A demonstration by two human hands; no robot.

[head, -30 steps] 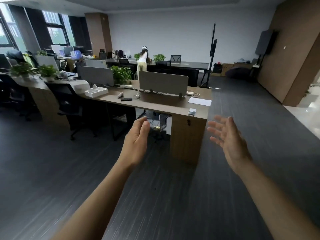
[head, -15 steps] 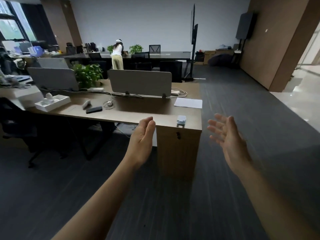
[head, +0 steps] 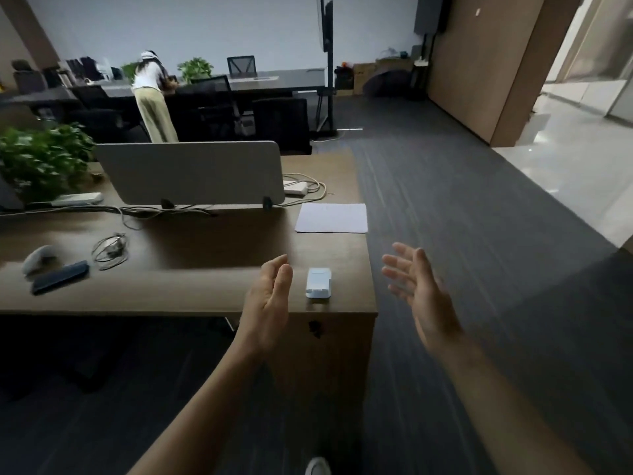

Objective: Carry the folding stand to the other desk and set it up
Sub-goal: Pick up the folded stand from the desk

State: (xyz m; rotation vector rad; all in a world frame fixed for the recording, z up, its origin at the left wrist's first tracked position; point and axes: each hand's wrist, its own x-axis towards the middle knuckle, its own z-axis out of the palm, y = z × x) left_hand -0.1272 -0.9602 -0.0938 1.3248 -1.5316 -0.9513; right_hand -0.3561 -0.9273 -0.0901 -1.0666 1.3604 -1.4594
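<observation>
A small pale blue-white folded stand (head: pixel 319 282) lies flat on the brown wooden desk (head: pixel 191 286), close to its near right corner. My left hand (head: pixel 269 303) is held out just left of the stand, fingers apart and empty, not touching it. Off the desk's right edge, over the floor, my right hand (head: pixel 416 289) is raised with fingers spread and holds nothing.
A white paper sheet (head: pixel 331 218) lies behind the stand. A grey divider panel (head: pixel 190 171), cables (head: pixel 109 247), a dark flat case (head: pixel 60 277) and a plant (head: pixel 41 159) occupy the desk. A person (head: pixel 152 97) stands at a far dark table. Grey carpet stretches to the right.
The desk has come much closer and lower in view as I walked toward it. Both hands stay open and raised; the left one now sits beside the stand.
</observation>
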